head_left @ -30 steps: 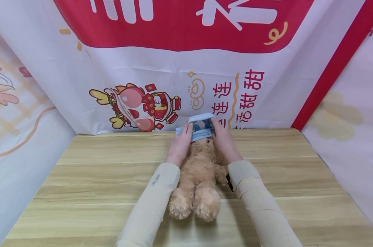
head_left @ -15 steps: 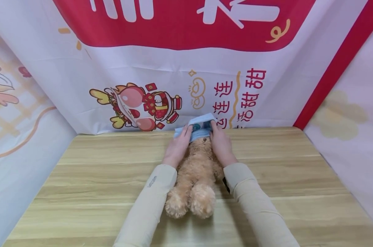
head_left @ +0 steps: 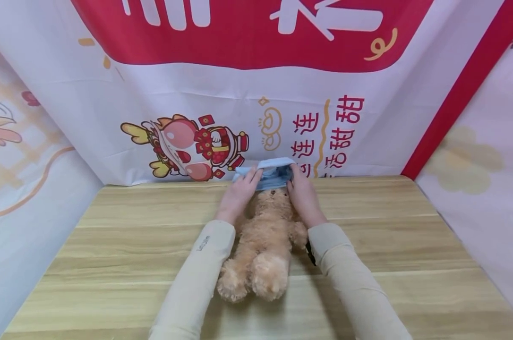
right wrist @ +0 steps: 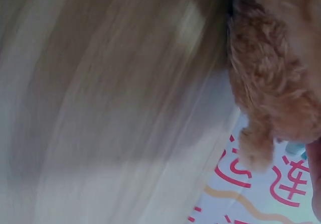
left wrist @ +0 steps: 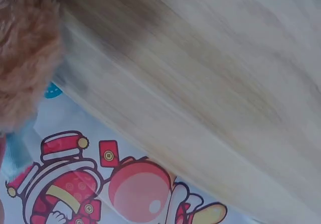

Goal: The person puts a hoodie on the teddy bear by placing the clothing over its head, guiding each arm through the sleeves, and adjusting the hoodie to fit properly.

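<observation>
A light-brown teddy bear point(head_left: 267, 236) lies on its back on the wooden table, its feet toward the person. Over the top of its head sits a small light-blue garment point(head_left: 273, 179), bunched, with a pale hem held up at the far side. My left hand point(head_left: 238, 190) grips the garment's left edge, where a light-blue flap sticks out past the fingers. On the other side my right hand point(head_left: 302, 194) pinches the right edge, thumb beside the bear's face. Both wrist views show mostly brown fur point(left wrist: 25, 58) and a sliver of blue cloth.
Right behind the garment, the wooden table point(head_left: 367, 236) meets a white and red printed cloth backdrop point(head_left: 222, 80). More printed cloth hangs along the left and right sides. A dark strap point(head_left: 310, 252) shows under the right cuff.
The bear's body and feet have shifted left and its head has turned slightly. The left hand has moved a little left with its edge of the garment; the teal print inside is less visible.
</observation>
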`<state>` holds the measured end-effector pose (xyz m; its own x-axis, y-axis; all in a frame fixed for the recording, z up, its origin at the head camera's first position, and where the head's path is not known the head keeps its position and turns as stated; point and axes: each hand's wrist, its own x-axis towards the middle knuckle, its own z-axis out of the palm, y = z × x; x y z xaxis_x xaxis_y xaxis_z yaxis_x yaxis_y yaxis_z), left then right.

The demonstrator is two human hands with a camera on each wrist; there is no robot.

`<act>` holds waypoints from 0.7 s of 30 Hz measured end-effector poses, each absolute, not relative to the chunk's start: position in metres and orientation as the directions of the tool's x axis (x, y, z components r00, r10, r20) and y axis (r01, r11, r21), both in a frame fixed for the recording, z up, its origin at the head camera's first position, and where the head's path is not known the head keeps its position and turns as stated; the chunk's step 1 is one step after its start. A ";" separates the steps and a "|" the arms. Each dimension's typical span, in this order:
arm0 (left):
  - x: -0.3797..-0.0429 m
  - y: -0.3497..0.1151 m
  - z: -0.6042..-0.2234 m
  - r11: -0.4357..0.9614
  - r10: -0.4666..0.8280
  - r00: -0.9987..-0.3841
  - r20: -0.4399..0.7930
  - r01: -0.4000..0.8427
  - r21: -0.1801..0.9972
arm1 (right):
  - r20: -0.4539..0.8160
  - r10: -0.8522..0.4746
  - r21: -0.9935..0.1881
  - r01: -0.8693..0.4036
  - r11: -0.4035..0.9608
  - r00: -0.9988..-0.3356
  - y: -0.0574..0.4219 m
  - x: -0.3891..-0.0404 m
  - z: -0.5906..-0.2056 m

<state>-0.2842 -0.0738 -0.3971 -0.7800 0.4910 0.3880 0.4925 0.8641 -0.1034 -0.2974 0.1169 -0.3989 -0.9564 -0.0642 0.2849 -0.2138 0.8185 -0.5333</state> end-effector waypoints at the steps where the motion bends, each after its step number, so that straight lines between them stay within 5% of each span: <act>1: -0.284 -0.074 -0.397 0.859 0.501 -0.783 0.368 0.502 -0.101 | 0.280 -0.054 -0.552 -0.207 0.808 -0.959 0.116 -0.298 -0.400; 12: -0.284 -0.077 -0.395 0.832 0.524 -0.843 0.123 0.537 0.139 | 0.229 0.010 -0.681 -0.153 0.716 -0.973 0.116 -0.302 -0.408; 21: -0.289 -0.075 -0.405 0.841 0.508 -0.811 0.290 0.540 0.035 | 0.260 -0.007 -0.533 -0.150 0.833 -0.966 0.119 -0.302 -0.414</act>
